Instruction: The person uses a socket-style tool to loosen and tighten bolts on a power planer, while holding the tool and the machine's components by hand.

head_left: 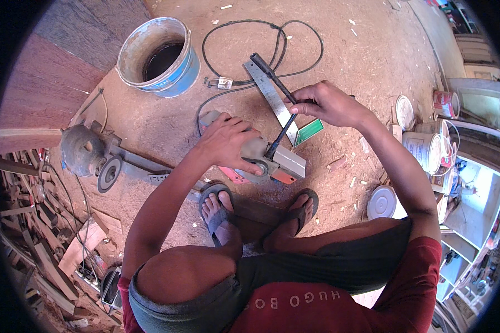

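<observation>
A power tool that looks like an electric hand planer point(289, 161) is tipped on its side above the floor, in front of my feet. My left hand point(226, 141) is wrapped over its grey body, thumb near a round part. My right hand point(329, 104) grips a long, thin black rod-shaped tool point(285, 129) with fingers pinched around it. The rod's lower end meets the planer's side; whether it sits in a fastener I cannot tell. Behind the rod lies a try square with a steel blade point(272, 100) and a green stock point(309, 132). Part of a red object point(233, 176) shows under the planer.
A black cord point(250, 22) loops on the floor to a plug. At the far left stands a blue bucket point(175, 72) holding dark liquid. A motor with a grinding disc point(110, 173) lies left, beside wood scraps point(44, 244). Paint tubs point(422, 150) and shelves point(466, 222) line the right.
</observation>
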`<action>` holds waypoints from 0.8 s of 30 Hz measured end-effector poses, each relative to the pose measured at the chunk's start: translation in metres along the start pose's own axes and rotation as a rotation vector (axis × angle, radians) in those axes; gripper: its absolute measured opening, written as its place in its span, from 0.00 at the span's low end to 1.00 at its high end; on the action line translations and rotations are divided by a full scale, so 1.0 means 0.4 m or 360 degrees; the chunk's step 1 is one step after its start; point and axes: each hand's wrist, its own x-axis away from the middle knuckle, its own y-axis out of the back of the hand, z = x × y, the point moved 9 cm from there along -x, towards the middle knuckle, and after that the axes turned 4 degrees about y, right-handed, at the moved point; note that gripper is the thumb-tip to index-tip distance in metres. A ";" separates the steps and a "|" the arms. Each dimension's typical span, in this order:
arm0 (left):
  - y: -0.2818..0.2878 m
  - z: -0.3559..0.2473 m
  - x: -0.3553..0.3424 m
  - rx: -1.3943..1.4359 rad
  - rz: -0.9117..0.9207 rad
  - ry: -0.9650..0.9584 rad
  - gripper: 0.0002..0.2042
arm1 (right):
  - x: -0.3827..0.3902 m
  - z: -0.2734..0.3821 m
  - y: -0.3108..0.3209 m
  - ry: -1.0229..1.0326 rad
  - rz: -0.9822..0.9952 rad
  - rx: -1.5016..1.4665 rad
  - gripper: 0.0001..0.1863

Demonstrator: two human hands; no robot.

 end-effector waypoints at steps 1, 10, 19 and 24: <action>-0.001 0.000 -0.001 0.0002 0.0000 -0.0003 0.46 | -0.001 0.001 0.000 -0.0009 -0.0014 0.0001 0.22; 0.002 0.001 0.002 0.0012 -0.0006 0.0011 0.46 | -0.012 0.022 0.007 -0.0151 -0.0061 0.0155 0.28; -0.001 0.005 0.002 0.0025 0.0043 0.0051 0.46 | -0.007 0.043 0.023 -0.0190 -0.0200 0.0377 0.26; 0.006 0.002 0.001 0.0029 0.0040 0.0057 0.46 | -0.001 0.045 0.028 -0.0227 -0.0321 0.0380 0.18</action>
